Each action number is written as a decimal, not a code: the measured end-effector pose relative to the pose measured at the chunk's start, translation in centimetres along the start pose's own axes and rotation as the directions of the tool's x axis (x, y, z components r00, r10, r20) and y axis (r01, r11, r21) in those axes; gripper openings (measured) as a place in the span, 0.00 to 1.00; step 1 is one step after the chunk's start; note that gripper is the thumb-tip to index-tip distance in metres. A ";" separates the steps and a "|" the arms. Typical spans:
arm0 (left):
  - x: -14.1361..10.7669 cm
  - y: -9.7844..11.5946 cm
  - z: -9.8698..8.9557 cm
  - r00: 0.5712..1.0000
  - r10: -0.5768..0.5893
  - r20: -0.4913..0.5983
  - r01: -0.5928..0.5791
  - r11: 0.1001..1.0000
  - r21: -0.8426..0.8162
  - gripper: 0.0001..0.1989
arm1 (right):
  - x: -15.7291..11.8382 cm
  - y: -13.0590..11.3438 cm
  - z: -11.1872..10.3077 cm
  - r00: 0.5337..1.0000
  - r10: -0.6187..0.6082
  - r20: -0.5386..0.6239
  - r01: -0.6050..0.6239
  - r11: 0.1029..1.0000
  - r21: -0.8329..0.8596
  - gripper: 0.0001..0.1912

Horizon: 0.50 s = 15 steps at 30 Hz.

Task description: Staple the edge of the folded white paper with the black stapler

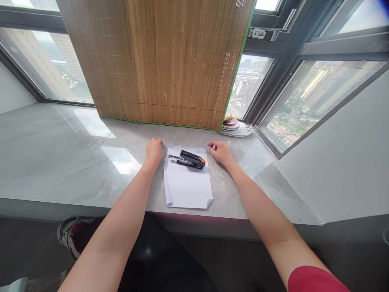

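Black stapler (193, 160), one, two hands (154, 151) beside

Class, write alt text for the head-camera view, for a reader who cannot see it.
A black-and-orange stapler lies on white paper between a person's left hand and right hand, on a pale sill. Behind are a bamboo blind, stacked plates and windows over a city.

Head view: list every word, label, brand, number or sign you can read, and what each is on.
None can be read.
Paper: a small block of print at its far right corner, too small to read.
Stapler: faint pale marks on its black body, too small to read.
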State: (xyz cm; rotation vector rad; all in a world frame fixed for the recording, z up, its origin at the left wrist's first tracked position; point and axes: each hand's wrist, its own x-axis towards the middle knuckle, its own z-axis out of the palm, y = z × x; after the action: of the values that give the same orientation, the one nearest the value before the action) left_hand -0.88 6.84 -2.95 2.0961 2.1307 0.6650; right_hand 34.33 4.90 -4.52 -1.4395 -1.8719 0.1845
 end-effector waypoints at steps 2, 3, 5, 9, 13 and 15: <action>-0.1 -0.1 -0.2 1.000 -0.004 0.002 0.004 1.000 0.005 0.17 | 0.0 0.0 0.1 1.000 -0.008 0.016 0.007 1.000 0.013 0.14; -0.1 -0.1 -0.3 1.000 -0.004 0.007 0.003 1.000 0.006 0.17 | -0.1 0.0 0.1 1.000 -0.010 0.023 0.010 1.000 0.018 0.14; -0.2 -0.2 -0.5 1.000 -0.002 0.019 0.002 1.000 0.006 0.16 | -0.1 0.0 0.1 0.999 -0.009 0.032 0.008 1.000 0.026 0.14; -0.4 0.0 -0.4 0.999 -0.005 0.043 0.004 1.000 0.010 0.14 | -0.3 -0.9 0.1 1.000 -0.024 0.014 0.023 0.998 0.053 0.11; -0.5 0.3 -0.3 0.998 -0.029 0.050 0.029 1.000 0.009 0.13 | -0.7 -2.6 0.2 0.995 -0.095 0.010 0.092 0.983 0.159 0.10; -0.8 0.2 -0.7 0.999 -0.019 0.038 0.020 0.999 -0.032 0.12 | -0.9 -3.6 0.2 0.990 -0.138 0.031 0.127 0.964 0.233 0.15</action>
State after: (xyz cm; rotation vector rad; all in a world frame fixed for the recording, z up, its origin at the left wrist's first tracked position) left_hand -0.94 5.91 -2.41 2.0515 2.1034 0.6478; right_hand 31.54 2.91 -3.18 -1.1578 -1.9076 0.3607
